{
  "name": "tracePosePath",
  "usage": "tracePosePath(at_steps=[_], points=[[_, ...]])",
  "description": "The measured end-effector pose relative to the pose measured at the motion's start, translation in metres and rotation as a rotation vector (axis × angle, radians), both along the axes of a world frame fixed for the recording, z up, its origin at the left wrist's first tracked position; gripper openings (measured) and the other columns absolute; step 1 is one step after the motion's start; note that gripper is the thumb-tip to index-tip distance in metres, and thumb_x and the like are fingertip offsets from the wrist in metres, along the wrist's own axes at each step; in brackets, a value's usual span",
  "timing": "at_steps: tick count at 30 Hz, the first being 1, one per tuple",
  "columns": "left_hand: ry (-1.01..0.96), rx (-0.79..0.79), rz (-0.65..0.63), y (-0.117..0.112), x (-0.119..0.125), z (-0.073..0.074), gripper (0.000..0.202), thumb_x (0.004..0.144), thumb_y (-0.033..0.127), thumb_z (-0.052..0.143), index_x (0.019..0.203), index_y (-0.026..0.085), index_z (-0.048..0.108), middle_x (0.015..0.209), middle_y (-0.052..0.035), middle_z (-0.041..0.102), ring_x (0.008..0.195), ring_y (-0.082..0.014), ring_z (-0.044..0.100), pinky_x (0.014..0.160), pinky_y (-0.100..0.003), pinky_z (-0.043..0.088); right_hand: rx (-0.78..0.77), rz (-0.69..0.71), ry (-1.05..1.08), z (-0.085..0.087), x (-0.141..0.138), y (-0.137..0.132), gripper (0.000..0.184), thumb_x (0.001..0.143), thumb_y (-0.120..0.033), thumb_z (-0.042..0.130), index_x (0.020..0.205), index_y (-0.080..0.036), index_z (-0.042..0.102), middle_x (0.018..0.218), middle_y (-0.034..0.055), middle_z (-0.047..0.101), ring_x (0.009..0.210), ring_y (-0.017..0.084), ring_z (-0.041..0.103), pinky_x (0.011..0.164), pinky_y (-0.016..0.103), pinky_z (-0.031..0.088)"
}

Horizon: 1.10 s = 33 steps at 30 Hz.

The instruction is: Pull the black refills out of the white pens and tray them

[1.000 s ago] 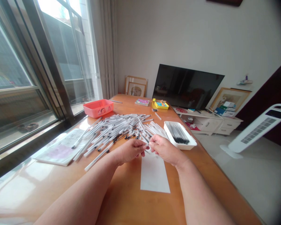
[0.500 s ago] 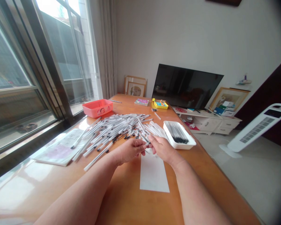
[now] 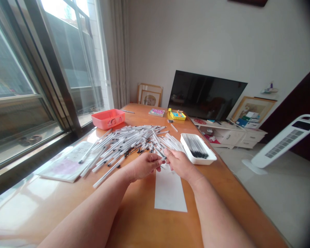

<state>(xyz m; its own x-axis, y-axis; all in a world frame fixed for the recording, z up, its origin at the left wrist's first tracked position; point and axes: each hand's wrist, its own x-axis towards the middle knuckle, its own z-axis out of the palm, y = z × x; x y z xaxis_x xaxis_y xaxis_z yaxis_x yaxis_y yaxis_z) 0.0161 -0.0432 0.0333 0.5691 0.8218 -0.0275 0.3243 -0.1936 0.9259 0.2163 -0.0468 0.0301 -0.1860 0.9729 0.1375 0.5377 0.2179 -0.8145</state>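
Left hand [image 3: 144, 167], right hand [image 3: 180, 163], pinching pen piece [image 3: 163, 158]

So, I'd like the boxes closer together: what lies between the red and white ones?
In the head view, a loose pile of pens, many with black ends, lies between the red box and the white box.
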Motion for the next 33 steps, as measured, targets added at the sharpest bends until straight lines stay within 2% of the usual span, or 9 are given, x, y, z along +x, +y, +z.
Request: tracePosePath(at_steps=[6, 9, 12, 15, 20, 25, 28, 33], points=[[0.017, 0.014, 0.032, 0.002, 0.000, -0.005, 0.049, 0.088, 0.063, 0.054, 0.088, 0.017, 0.070, 0.081, -0.0041, 0.069, 0.068, -0.0141, 0.051, 0.062, -0.026, 0.037, 0.021, 0.021, -0.034, 0.001, 0.003, -0.002, 0.039, 0.097, -0.051, 0.045, 0.072, -0.021, 0.050, 0.064, -0.0033, 0.052, 0.061, 0.013, 0.047, 0.056, 0.025, 0.034], [0.034, 0.045, 0.032, 0.003, 0.000, -0.008, 0.049, 0.089, 0.062, 0.054, 0.088, 0.016, 0.071, 0.081, -0.0046, 0.069, 0.069, -0.0146, 0.053, 0.064, -0.026, 0.038, -0.018, 0.019, -0.032, -0.004, 0.002, 0.000, 0.043, 0.096, -0.057, 0.045, 0.073, -0.021, 0.052, 0.064, -0.0034, 0.048, 0.059, 0.013, 0.043, 0.052, 0.026, 0.031], [0.017, 0.027, 0.018, 0.002, 0.001, -0.006, 0.048, 0.090, 0.060, 0.053, 0.092, 0.016, 0.070, 0.083, -0.0050, 0.070, 0.072, -0.0153, 0.055, 0.066, -0.026, 0.040, -0.040, 0.017, 0.000, -0.005, 0.001, 0.001, 0.049, 0.096, -0.062, 0.040, 0.073, -0.021, 0.053, 0.064, -0.0026, 0.050, 0.059, 0.014, 0.044, 0.054, 0.026, 0.034], [0.002, 0.006, 0.004, 0.002, 0.001, -0.003, 0.048, 0.090, 0.061, 0.053, 0.093, 0.016, 0.069, 0.085, -0.0053, 0.070, 0.072, -0.0153, 0.055, 0.066, -0.026, 0.040, 0.017, 0.009, -0.013, 0.000, 0.001, 0.000, 0.048, 0.098, -0.059, 0.038, 0.071, -0.021, 0.052, 0.064, -0.0021, 0.052, 0.062, 0.014, 0.048, 0.058, 0.026, 0.036], [-0.026, -0.032, 0.025, 0.001, 0.001, -0.004, 0.048, 0.089, 0.062, 0.053, 0.089, 0.016, 0.068, 0.086, -0.0059, 0.071, 0.073, -0.0149, 0.055, 0.068, -0.026, 0.042, 0.083, 0.034, -0.050, 0.002, 0.001, -0.003, 0.040, 0.098, -0.049, 0.043, 0.069, -0.021, 0.047, 0.063, -0.0030, 0.050, 0.062, 0.014, 0.046, 0.057, 0.025, 0.033], [-0.087, -0.092, 0.034, 0.002, 0.002, -0.006, 0.044, 0.091, 0.058, 0.052, 0.091, 0.015, 0.066, 0.088, -0.0076, 0.071, 0.074, -0.0151, 0.058, 0.073, -0.028, 0.046, 0.143, -0.036, -0.053, -0.003, 0.002, 0.001, 0.040, 0.097, -0.050, 0.043, 0.071, -0.021, 0.047, 0.063, -0.0032, 0.049, 0.062, 0.014, 0.042, 0.055, 0.026, 0.030], [-0.089, -0.038, 0.063, 0.004, 0.004, -0.010, 0.040, 0.088, 0.055, 0.058, 0.086, 0.016, 0.064, 0.083, -0.0060, 0.069, 0.072, -0.0152, 0.058, 0.070, -0.028, 0.046, 0.156, -0.055, -0.044, -0.006, 0.001, 0.005, 0.040, 0.096, -0.051, 0.044, 0.069, -0.021, 0.047, 0.063, -0.0037, 0.046, 0.062, 0.014, 0.040, 0.056, 0.027, 0.030], [-0.100, 0.152, 0.172, 0.008, 0.009, -0.018, 0.035, 0.080, 0.051, 0.068, 0.078, 0.017, 0.062, 0.071, -0.0014, 0.062, 0.068, -0.0147, 0.054, 0.064, -0.026, 0.044, 0.090, -0.104, 0.014, -0.012, -0.004, 0.008, 0.041, 0.095, -0.053, 0.045, 0.068, -0.021, 0.047, 0.060, -0.0045, 0.041, 0.061, 0.014, 0.038, 0.056, 0.027, 0.030]])
